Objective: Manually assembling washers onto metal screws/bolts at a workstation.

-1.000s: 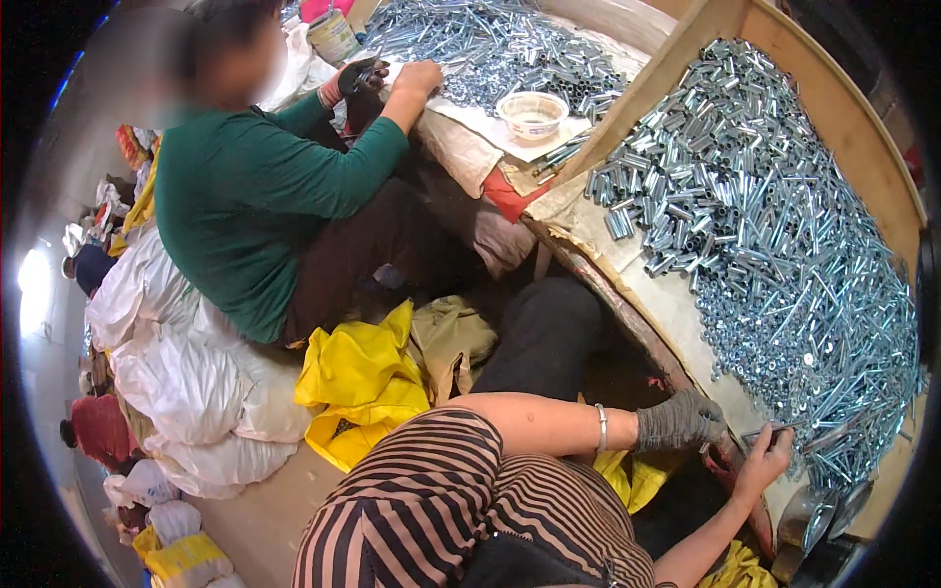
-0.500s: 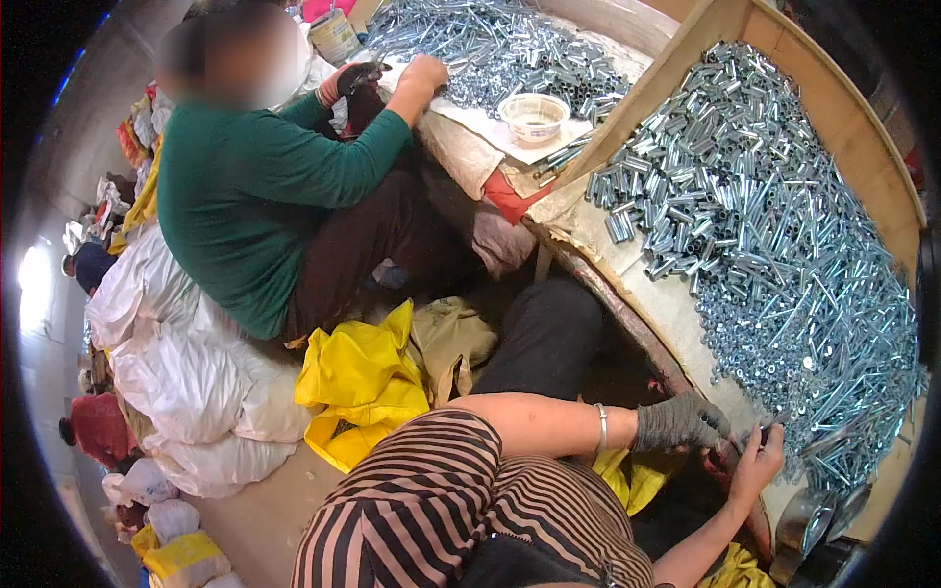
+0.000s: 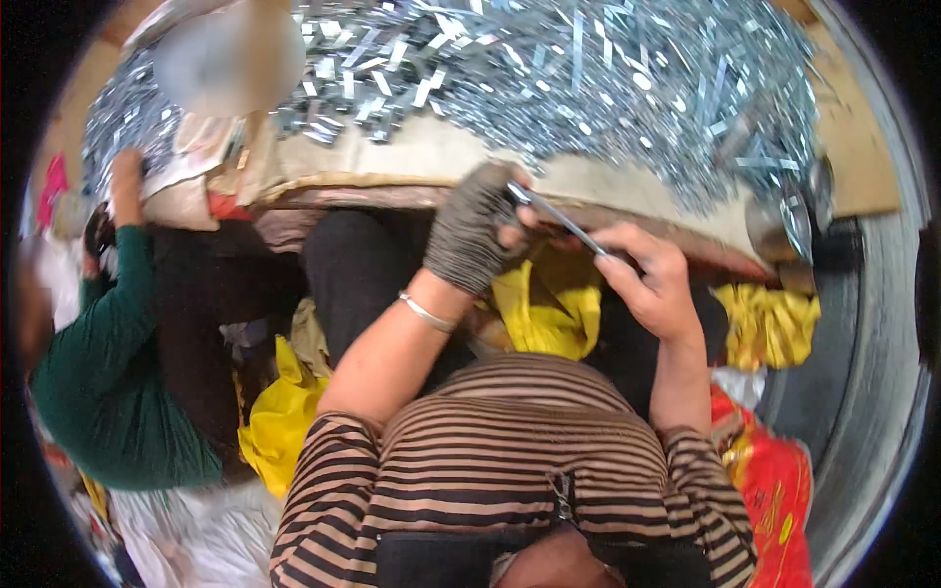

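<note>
My left hand (image 3: pixel 472 233), in a grey fingerless-looking glove, is closed around the wider end of a slim metal bolt (image 3: pixel 567 221). Thumb and fingers of my bare right hand (image 3: pixel 649 279) pinch the bolt's other end. It slants down from left to right between the hands, just in front of the table edge. Beyond them spreads a large heap of shiny metal tubes, small nuts or washers and long bolts (image 3: pixel 578 83), blurred by motion.
A pale cloth-covered table edge (image 3: pixel 392 162) runs across in front of me. Metal scoops (image 3: pixel 779 223) lie at its right end. Yellow bags (image 3: pixel 549 309) hang below, and a red bag (image 3: pixel 774 490) stands at my right. A co-worker in a green sleeve (image 3: pixel 123 314) sits at left.
The view has swung right, bringing the hands toward the middle of the picture. The bolt now shows plainly between my hands. The co-worker has shifted to the left edge.
</note>
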